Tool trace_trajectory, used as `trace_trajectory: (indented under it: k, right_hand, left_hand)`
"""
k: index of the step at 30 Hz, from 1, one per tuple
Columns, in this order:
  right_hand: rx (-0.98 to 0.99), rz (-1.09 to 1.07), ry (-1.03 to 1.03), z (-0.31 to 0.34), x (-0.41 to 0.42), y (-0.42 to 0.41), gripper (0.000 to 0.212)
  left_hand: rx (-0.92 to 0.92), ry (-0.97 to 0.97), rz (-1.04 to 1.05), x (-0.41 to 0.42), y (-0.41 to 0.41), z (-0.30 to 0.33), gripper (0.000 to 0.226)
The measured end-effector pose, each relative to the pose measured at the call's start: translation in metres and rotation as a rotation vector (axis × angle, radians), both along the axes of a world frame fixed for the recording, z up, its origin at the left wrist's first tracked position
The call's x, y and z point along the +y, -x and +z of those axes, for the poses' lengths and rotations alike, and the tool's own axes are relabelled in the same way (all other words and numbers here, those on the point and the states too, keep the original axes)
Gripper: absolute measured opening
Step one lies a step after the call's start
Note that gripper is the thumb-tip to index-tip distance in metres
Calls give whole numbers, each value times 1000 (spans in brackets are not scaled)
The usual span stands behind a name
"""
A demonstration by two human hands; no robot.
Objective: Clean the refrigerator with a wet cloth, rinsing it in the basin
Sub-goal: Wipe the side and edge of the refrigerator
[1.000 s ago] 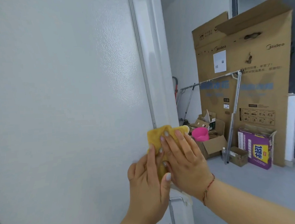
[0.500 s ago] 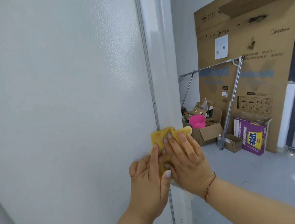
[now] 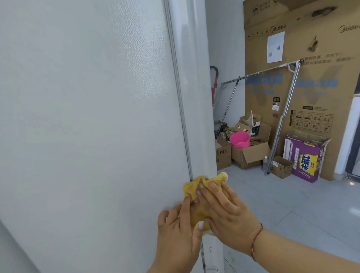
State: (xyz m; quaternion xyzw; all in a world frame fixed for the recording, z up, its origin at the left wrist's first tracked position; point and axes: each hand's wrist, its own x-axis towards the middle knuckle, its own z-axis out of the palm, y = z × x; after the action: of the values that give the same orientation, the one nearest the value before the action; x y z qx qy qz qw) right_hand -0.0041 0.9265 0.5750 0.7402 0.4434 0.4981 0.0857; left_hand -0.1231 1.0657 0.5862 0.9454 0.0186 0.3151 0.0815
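Note:
The white refrigerator (image 3: 82, 130) fills the left of the view, its textured side panel meeting the door edge at a thin vertical seam. A yellow cloth (image 3: 194, 189) lies flat over that seam low on the fridge. My left hand (image 3: 179, 233) presses the cloth's lower left part with straight fingers. My right hand (image 3: 225, 212), a red string bracelet on its wrist, presses the cloth from the right with fingers spread flat. Most of the cloth is hidden under both hands.
To the right lies grey floor. A tall Midea cardboard box (image 3: 303, 58) leans against the far wall behind a metal clothes rack (image 3: 285, 115). Open cartons hold a pink bucket (image 3: 239, 139). A purple box (image 3: 305, 157) and a small bottle stand nearby.
Both hands and the cloth have slid down along the fridge seam, staying pressed flat on it. The view has tilted, showing more floor.

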Motion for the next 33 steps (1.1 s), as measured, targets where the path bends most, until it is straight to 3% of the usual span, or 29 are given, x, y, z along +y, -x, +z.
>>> trace_trajectory:
  k: [5, 11, 16, 25, 33]
  right_hand:
    - [-24, 36, 33, 34, -6, -3, 65]
    - [-37, 63, -200, 140, 10, -4, 61]
    - [-46, 102, -258, 205, 16, -10, 64]
    - [-7, 174, -263, 143, 20, -12, 68]
    - [-58, 172, -377, 83, 28, -4, 43]
  left_hand:
    - [-77, -10, 16, -2, 1, 11, 64]
    - [-339, 11, 67, -12, -23, 99, 71]
    - [-487, -25, 94, -7, -35, 158, 64]
    - [-398, -68, 136, -6, -29, 108, 63]
    - [-336, -110, 162, -7, -19, 60, 61]
